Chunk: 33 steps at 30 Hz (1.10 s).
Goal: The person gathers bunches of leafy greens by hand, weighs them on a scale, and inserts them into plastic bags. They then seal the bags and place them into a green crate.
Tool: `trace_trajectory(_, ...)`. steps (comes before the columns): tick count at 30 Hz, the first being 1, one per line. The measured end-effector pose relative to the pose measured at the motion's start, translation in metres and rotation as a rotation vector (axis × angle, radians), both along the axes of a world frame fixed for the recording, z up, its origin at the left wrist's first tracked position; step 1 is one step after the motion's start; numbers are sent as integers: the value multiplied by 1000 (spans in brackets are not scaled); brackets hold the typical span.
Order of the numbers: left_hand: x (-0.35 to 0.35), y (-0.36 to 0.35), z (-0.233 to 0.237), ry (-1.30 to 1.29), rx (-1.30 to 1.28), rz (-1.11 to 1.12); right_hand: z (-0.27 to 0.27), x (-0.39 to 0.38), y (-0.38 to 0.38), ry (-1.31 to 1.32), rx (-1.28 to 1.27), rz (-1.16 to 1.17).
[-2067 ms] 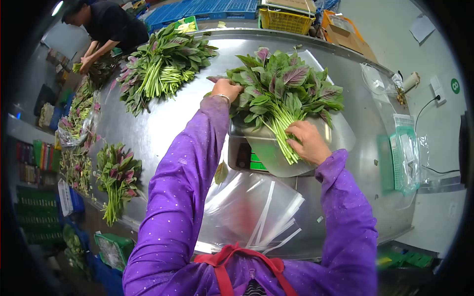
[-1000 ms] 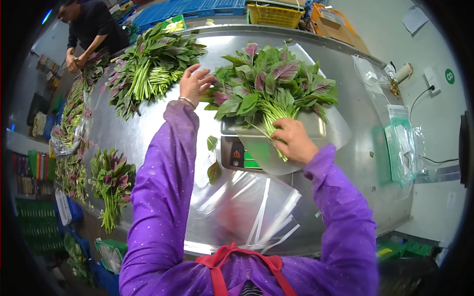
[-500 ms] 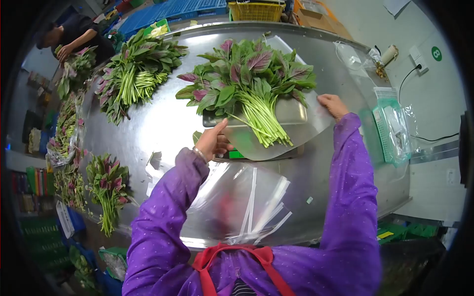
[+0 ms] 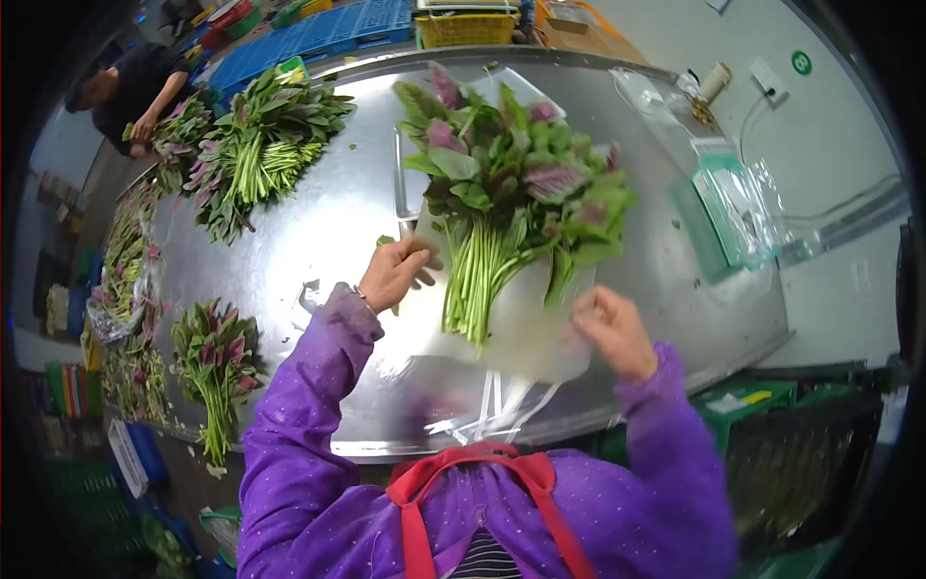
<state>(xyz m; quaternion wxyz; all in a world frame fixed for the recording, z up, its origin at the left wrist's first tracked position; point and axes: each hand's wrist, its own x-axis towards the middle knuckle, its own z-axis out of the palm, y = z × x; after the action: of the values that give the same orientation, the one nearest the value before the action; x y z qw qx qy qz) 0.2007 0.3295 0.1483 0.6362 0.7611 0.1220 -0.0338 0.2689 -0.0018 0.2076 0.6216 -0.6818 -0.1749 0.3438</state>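
Observation:
A large bunch of leafy greens, with green and purple leaves and pale green stems, lies on a clear plastic sheet with its stems toward me. My left hand is beside the stems on the left, fingers partly bent, holding something I cannot make out. At the sheet's right edge is my right hand, its fingers pinched together on the sheet. Both the sheet and the right-hand leaves are blurred. Part of a metal tray shows to the left of the bunch.
Piled greens lie at the back left, and a smaller bunch at the left edge of the metal table. A co-worker handles greens at the far left. A green basket is at the right. Plastic sheets lie in front.
The bunch and its sheet have moved toward me, off the metal tray. My right hand has come down and closer to me, and my left hand has shifted slightly left. The view has shifted a little.

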Motion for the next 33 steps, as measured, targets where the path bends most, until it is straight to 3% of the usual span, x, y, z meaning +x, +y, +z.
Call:
trace_trajectory(5,-36,-16,-10,91,148,-410,-20,-153,7,268,31,-155)
trace_trajectory(6,-40,-25,-20,96,209,-482,-39,-175,13,207,121,-198)
trace_trajectory(7,-45,-30,-44,74,231,-534,-46,-185,13,341,30,-164)
trace_trajectory(9,-55,-43,-80,48,481,-668,-74,-196,14,422,-43,-168)
trace_trajectory(10,-61,-51,-90,-73,861,-824,-90,-204,12,465,-44,-185)
trace_trajectory(11,-71,-62,-99,26,972,-781,-105,-209,10,506,-43,-201)
trace_trajectory(13,-81,-60,-108,-75,741,-667,-106,-213,7,562,-56,-170)
trace_trajectory(15,-85,-66,-101,-62,735,-602,-89,-206,1,597,-86,-75)
trace_trajectory(19,-94,-82,-101,-151,727,-492,-89,-172,-26,326,-50,216)
trace_trajectory(23,-116,-114,-96,-259,762,-372,-32,-63,-47,184,103,33)
trace_trajectory(24,-127,-120,-104,-289,764,-387,-30,-37,-37,-41,80,9)
trace_trajectory(26,-147,-147,-89,-201,828,-410,-47,12,-2,-504,-97,199)
trace_trajectory(29,-165,-168,-77,-238,852,-376,-127,46,54,-703,-307,809)
trace_trajectory(30,-172,-168,-71,-245,845,-363,-132,33,58,-628,-512,972)
trace_trajectory(31,-181,-163,-68,-230,683,-350,-136,17,54,-552,-728,1124)
trace_trajectory(33,-202,-153,-62,-223,345,-322,-152,0,58,-721,-705,1331)
